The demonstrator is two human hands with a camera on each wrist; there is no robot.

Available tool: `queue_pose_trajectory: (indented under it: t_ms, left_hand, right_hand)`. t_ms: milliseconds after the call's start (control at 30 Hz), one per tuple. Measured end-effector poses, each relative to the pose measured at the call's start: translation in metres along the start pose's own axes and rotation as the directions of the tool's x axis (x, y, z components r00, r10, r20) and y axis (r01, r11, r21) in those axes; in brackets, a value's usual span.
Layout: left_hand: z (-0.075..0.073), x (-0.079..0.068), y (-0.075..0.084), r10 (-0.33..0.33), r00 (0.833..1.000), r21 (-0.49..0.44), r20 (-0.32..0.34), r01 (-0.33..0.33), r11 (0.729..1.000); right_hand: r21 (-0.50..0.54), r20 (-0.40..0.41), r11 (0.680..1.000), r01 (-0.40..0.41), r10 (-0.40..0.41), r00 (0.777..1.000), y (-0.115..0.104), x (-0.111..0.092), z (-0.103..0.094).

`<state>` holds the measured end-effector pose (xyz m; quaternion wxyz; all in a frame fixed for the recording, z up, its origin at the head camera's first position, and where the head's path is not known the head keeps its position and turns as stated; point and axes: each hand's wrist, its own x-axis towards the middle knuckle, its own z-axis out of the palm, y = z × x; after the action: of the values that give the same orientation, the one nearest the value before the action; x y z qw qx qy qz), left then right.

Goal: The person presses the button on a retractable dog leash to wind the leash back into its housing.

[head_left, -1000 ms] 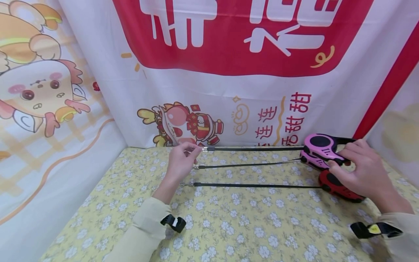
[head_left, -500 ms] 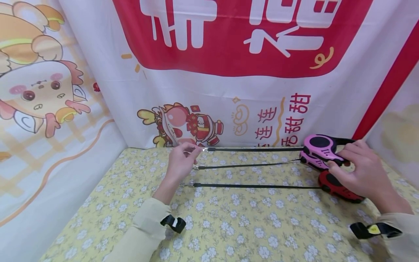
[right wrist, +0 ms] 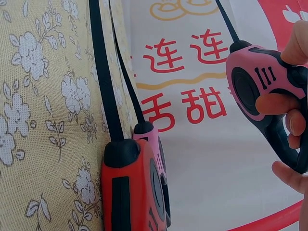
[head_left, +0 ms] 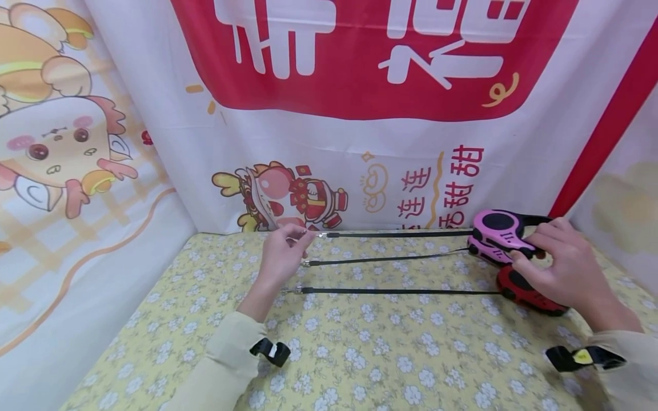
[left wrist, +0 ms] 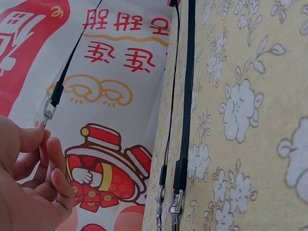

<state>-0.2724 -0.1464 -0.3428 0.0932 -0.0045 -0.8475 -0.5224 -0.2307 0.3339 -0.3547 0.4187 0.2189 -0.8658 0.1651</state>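
My left hand (head_left: 281, 254) pinches the metal clip (left wrist: 48, 110) of a pink retractable dog leash between thumb and fingertips. At the far right my right hand (head_left: 570, 265) grips the handle of that leash's pink case (head_left: 494, 227), raised off the table. Its black strap (head_left: 401, 234) runs straight between both hands. Below it, a second pink retractable leash (right wrist: 155, 144) lies on the table, partly hidden in the right wrist view by a red retractable leash (right wrist: 130, 187). Their straps stretch leftward side by side, ending in metal clips (left wrist: 176, 208) near my left wrist.
A yellow flowered cloth (head_left: 360, 354) covers the table. Right behind its back edge hangs a white and red printed curtain (head_left: 319, 137). More printed cloth (head_left: 61, 142) hangs on the left side. Black bands with small devices (head_left: 271, 350) are strapped on both wrists.
The head view has shifted slightly. The pinched clip looks turned a little, showing narrower than before. Both hands keep their grips, and the leashes on the table lie as they did.
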Motion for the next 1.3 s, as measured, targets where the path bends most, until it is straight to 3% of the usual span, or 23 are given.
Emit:
queue_pose_trajectory:
  t_ms: [1300]
  left_hand:
    - [0.0053, -0.0019, 0.0022, -0.005, 1.0, 0.014, 0.024, 0.005, 1.0]
  right_hand:
    - [0.023, 0.024, 0.999, 0.031, -0.032, 0.999, -0.0034, -0.0004, 0.0055]
